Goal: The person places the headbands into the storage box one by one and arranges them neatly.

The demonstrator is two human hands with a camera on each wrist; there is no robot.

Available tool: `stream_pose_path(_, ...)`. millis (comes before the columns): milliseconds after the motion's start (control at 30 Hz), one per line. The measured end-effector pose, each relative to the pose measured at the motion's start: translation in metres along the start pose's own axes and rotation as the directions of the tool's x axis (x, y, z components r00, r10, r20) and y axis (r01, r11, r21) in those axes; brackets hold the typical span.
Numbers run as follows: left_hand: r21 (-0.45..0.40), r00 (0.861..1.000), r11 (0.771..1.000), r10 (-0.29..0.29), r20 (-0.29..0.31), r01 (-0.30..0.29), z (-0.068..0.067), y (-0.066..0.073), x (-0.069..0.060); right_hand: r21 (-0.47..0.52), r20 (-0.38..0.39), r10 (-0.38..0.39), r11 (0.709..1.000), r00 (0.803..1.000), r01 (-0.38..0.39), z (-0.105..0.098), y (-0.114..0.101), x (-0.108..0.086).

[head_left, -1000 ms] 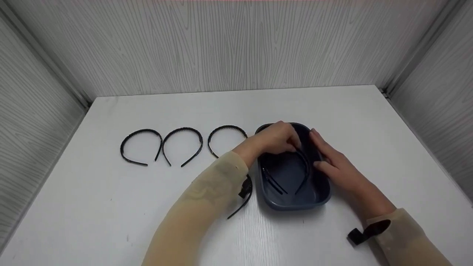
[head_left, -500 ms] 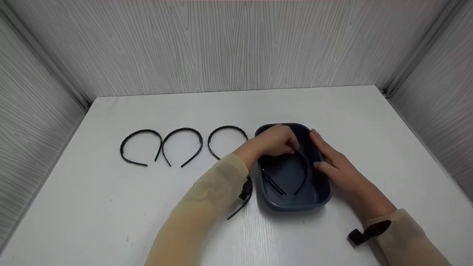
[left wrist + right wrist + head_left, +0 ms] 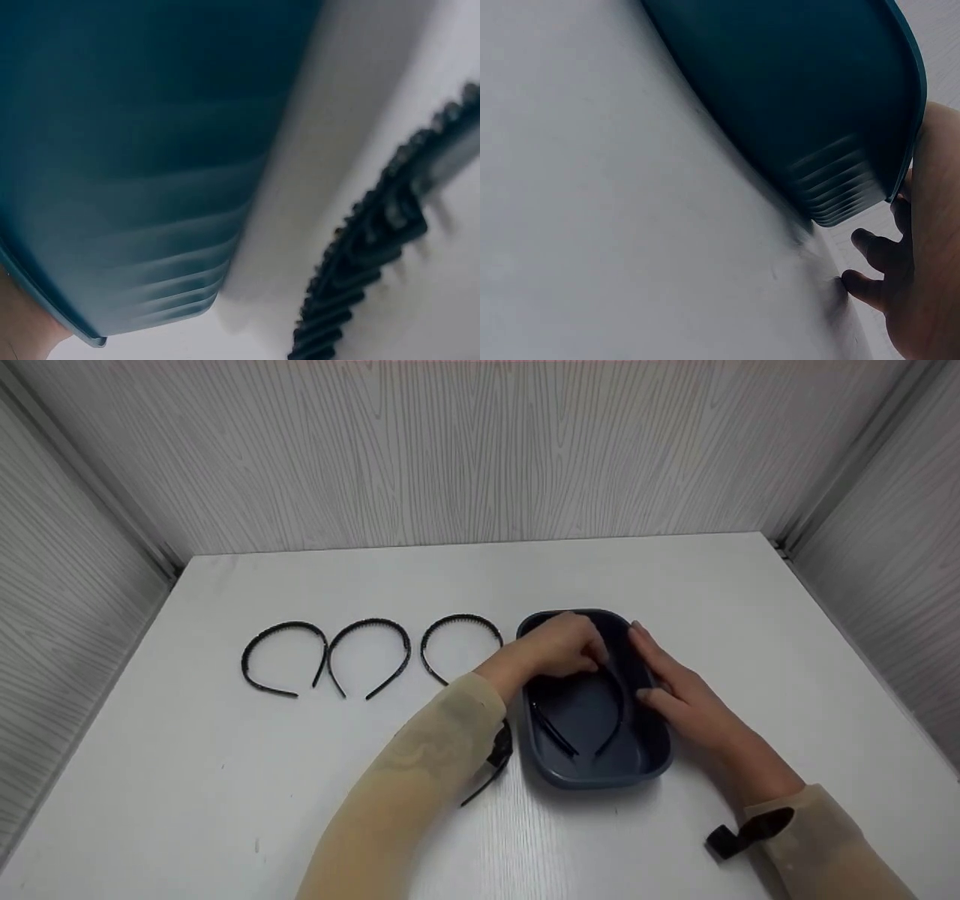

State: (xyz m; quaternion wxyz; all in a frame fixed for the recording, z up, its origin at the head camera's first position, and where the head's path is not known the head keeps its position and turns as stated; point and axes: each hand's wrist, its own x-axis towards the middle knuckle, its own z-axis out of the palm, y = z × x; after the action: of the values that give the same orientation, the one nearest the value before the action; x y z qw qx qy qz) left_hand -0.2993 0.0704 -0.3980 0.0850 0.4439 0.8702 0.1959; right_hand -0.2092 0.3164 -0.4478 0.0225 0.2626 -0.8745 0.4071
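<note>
A dark blue plastic bin stands on the table, right of centre. My left hand reaches over its left rim, fingers curled at the top of a black headband inside; the exact pinch is hidden. Close by, the ends of another headband seem to lie along the bin's left side. My right hand holds the bin's right rim, with thumb and fingers at the edge. The left wrist view shows the bin's ribbed outer wall beside a toothed headband. In the right wrist view, the hand's fingers spread beside the bin.
Three black headbands lie in a row left of the bin: one far left, one in the middle, one nearer, partly behind my left arm. Another headband pokes out under the left sleeve. Wood-patterned panels enclose the table.
My left hand has sunk slightly in the bin, and the headband at its fingers has settled a little lower. The bin and right hand stay practically still.
</note>
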Motion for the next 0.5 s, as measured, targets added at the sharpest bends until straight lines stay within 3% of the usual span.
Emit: stream_pose_path(500, -0.031, 1.000, 0.999, -0.025, 0.010, 0.025, 0.0005, 0.0006, -0.0004, -0.002, 0.001, -0.033, 0.999, 0.999, 0.033, -0.0003, -0.0041, -0.0001)
